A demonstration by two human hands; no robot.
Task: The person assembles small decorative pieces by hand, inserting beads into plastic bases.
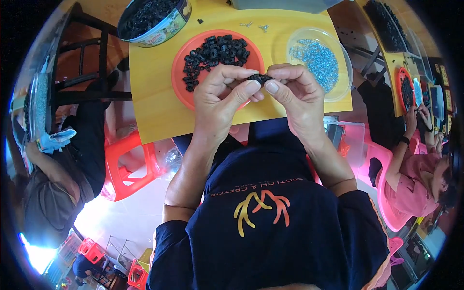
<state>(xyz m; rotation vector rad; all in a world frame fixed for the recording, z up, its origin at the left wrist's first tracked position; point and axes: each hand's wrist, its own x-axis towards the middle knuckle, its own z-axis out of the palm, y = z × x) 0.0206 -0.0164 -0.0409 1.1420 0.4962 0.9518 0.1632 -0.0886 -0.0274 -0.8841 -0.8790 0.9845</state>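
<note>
My left hand and my right hand meet over the near right edge of an orange-red plate. Between both thumbs and index fingers they pinch one small black plastic piece; the fingertips cover most of it, so its shape is unclear. The plate holds a loose pile of similar black pieces, with smaller ones scattered at its left. Just right of my right hand stands a round clear tub of small shiny silvery-blue parts, perhaps metal.
A printed tin full of black pieces stands at the yellow table's far left. Small silvery parts lie beyond the plate, near a grey bin. One co-worker sits at left; another handles parts at right.
</note>
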